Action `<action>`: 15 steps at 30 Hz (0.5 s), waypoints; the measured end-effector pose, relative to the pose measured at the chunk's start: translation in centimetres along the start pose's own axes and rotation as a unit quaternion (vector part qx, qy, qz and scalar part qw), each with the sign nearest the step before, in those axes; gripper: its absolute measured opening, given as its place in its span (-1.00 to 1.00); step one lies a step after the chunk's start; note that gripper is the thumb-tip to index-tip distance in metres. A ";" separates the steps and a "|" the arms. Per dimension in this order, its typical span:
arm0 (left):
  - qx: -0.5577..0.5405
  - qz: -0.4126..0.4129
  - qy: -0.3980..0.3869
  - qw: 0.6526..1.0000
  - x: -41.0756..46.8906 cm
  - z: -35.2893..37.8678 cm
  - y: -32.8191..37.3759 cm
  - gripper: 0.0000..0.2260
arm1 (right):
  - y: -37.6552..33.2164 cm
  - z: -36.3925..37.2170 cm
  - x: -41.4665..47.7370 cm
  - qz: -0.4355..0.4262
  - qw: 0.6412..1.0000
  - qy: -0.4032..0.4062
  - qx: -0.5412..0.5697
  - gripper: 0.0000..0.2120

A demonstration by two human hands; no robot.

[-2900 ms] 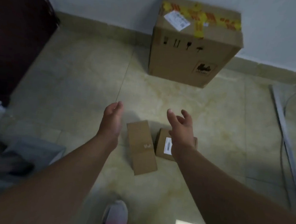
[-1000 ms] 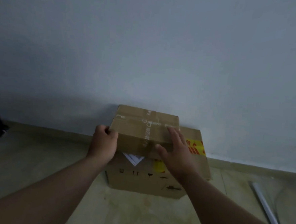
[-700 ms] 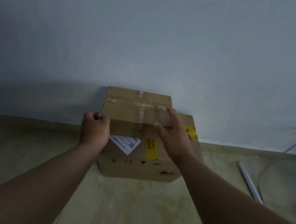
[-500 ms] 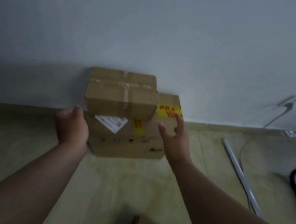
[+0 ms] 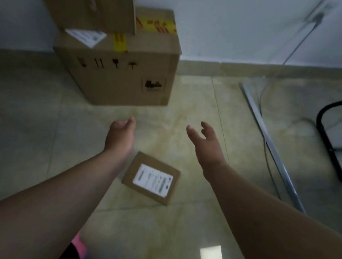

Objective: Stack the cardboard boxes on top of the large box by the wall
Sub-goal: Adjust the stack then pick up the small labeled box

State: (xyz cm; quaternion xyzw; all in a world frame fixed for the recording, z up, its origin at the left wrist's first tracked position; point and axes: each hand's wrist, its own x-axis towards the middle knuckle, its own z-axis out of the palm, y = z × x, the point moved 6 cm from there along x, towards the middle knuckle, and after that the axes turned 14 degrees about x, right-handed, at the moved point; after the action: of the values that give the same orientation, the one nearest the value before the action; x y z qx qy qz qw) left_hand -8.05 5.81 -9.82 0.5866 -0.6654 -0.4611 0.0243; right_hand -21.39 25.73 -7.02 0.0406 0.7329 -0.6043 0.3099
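Observation:
The large cardboard box (image 5: 127,77) with yellow tape stands against the wall at upper left. A medium brown box (image 5: 89,4) rests on its left part, overhanging to the left. On the floor lies a small flat box (image 5: 152,177) with a white label. My left hand (image 5: 121,136) hovers empty just above and left of that small box, fingers loosely curled. My right hand (image 5: 205,144) is open with fingers apart, above and right of it. Neither hand touches a box.
A metal rail (image 5: 270,144) and a thin cable (image 5: 266,148) lie on the tiled floor at right. A black curved frame (image 5: 327,144) sits at the far right edge. A pink shoe (image 5: 79,246) shows at the bottom.
Both hands let go of the medium box, which now rests on the large box. My view has dropped to the floor, and my hands have moved down over the small labelled box.

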 end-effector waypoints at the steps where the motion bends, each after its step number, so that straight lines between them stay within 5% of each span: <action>1: 0.022 -0.002 -0.007 1.000 -0.8 1.0 -1.3 -0.57 | 1.9 -1.1 -0.8 0.013 1.000 -0.002 -0.002 -0.28; 7: 0.092 -0.024 -0.042 0.995 -2.9 5.2 -10.3 -0.47 | 12.6 -5.3 -3.9 0.073 0.997 0.013 0.017 -0.21; 15: 0.149 -0.022 -0.084 0.985 -1.5 7.7 -18.0 -0.15 | 23.4 -1.9 -4.1 0.194 0.979 -0.011 0.059 -0.11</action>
State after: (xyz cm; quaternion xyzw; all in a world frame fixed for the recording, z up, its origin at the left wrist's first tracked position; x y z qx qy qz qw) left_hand 1.67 13.54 -25.04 0.5574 -0.7134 -0.4045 -0.1295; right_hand -8.72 35.02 -24.89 0.1931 0.6706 -0.5756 0.4262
